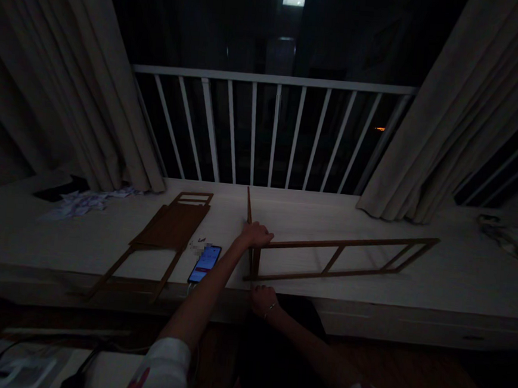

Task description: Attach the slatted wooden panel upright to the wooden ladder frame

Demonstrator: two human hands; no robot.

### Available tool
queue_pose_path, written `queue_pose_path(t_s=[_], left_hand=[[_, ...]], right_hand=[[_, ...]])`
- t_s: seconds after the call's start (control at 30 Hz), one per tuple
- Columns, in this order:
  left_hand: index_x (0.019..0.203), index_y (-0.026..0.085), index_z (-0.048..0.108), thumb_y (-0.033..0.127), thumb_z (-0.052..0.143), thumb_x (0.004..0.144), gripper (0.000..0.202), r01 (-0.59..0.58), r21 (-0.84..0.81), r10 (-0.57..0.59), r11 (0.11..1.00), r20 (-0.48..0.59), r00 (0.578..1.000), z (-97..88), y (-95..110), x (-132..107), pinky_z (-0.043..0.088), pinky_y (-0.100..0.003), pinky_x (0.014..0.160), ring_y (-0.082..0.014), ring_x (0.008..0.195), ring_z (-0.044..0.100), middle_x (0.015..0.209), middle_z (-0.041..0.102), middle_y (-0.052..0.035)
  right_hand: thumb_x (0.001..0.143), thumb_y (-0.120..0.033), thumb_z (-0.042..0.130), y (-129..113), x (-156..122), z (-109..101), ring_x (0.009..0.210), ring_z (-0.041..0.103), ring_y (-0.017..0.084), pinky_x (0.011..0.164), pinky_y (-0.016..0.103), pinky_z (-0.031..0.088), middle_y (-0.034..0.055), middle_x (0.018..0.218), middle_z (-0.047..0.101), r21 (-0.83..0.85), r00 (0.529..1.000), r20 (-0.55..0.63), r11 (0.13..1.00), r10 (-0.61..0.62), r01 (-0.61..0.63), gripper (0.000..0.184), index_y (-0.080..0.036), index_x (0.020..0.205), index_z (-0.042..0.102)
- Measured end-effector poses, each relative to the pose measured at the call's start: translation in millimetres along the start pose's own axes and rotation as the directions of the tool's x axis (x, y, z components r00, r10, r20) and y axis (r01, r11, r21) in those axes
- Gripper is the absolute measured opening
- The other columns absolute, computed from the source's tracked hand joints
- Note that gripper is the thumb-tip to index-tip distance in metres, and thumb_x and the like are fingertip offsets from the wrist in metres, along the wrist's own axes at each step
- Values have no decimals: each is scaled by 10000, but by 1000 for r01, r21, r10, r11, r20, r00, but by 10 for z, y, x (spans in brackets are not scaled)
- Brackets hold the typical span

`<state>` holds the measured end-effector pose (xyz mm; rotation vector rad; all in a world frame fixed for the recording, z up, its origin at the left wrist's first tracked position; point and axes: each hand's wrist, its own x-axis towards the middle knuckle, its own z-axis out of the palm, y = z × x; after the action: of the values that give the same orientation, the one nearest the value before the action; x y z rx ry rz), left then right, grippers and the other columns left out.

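Note:
A long brown wooden frame (339, 257) with crossbars lies on the pale window ledge, stretching to the right. At its left end another narrow wooden piece (250, 205) runs toward the window. My left hand (256, 234) is wrapped over this corner, fingers closed on the frame. Just below the frame's near corner, at the ledge's front edge, my right hand (263, 299) has its fingers curled together. Whatever it pinches, if anything, is too dark to make out. A phone (205, 264) with a lit screen lies left of my left forearm, with small dark bits (201, 240) beside it.
Another wooden piece with a brown panel (171, 226) lies at the left, its legs over the ledge's front edge. Crumpled papers (81, 201) sit farther left. White railings (275, 135) and curtains (413, 110) stand behind. A cable (89, 357) crosses a surface at lower left.

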<state>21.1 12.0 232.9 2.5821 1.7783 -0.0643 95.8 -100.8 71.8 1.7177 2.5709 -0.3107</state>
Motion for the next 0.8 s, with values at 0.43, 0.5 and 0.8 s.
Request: queue_pose_path(t_s=[0.43,0.5,0.8], left_hand=[[927,211,635,465,253,786,479,-4,-6,4,1000,-4,1000,34,-10,34,383,-340,816,-229,1011,503,1005,611,-84],[937,211,631,465,253,785,480,3,-8,-3,1000,2,1000,29,-10,28,381,-342,820,-230,1017,498,1014,608,-85],[917,210,637,448,249,788,474,-13,-15,13,1000,5,1000,17,-11,23,387,-354,814,-237,1011,497,1015,608,-87]], right_hand=[[866,-267,282,-20,-28,168,855,581,228,691,348,438,140,905,620,64,998,-48,997,43,-40,311,-143,987,540],[872,-271,265,-37,-22,198,851,589,228,696,348,438,143,902,623,95,996,-34,992,85,-82,327,-138,1001,534],[890,-249,207,-29,46,302,863,598,193,694,288,428,133,926,631,279,980,62,939,189,-199,370,-141,980,549]])
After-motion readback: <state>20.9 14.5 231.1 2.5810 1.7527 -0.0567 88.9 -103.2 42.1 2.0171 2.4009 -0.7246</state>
